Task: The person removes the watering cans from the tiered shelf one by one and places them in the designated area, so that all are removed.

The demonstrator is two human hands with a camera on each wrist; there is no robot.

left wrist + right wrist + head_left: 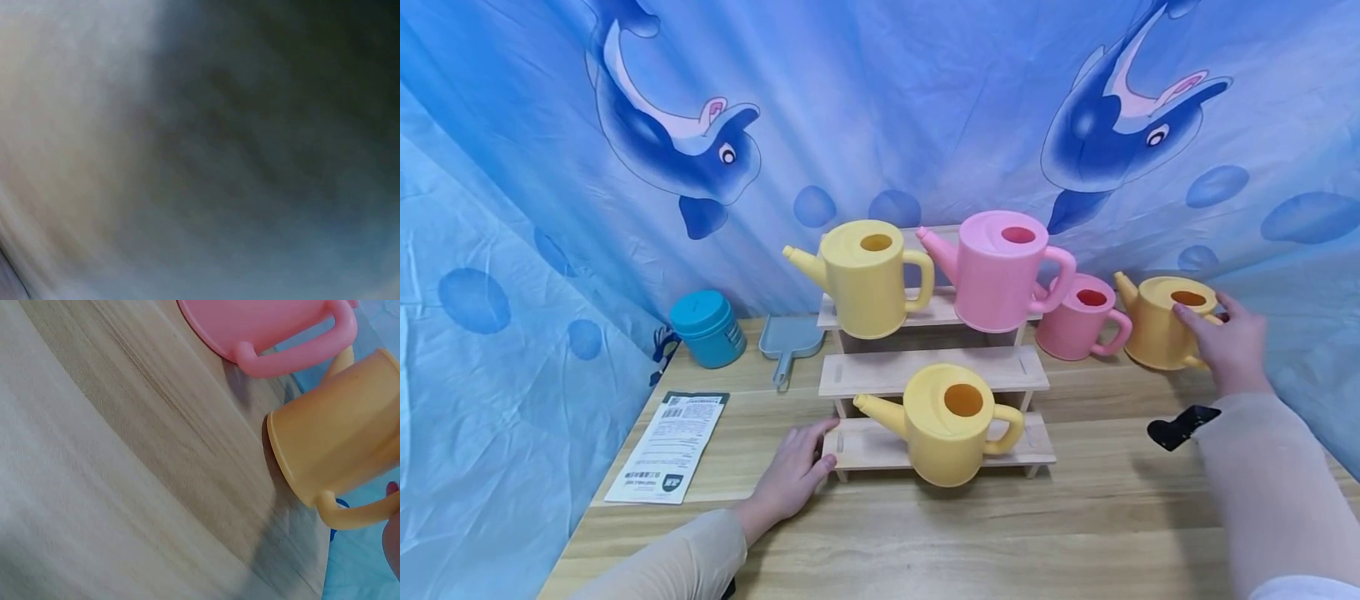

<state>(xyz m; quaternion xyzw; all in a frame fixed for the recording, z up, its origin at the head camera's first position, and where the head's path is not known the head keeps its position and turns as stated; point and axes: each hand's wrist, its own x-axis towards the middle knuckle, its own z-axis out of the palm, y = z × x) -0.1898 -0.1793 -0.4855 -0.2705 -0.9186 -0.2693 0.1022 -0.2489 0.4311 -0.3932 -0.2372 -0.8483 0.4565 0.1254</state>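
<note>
At the far right my right hand [1232,342] grips a yellow-orange watering can [1157,329] at its handle side, thumb near its top. In the right wrist view that can [340,431] stands on the table, and only part of the hand [392,540] shows at the edge. My left hand [790,475] rests at the left end of the lowest step of a wooden stand [865,446], fingers fairly straight. A yellow watering can [947,429] stands on that step. The top step bears a pale yellow can [865,283] and a pink can [1000,275]. The left wrist view is blurred.
A smaller pink watering can [1075,321] stands between the stand and the held can. Left of the stand are a teal lidded tub [707,329], a grey-blue dustpan [790,337] and a printed packet [670,450]. A blue dolphin curtain [880,108] hangs behind the table.
</note>
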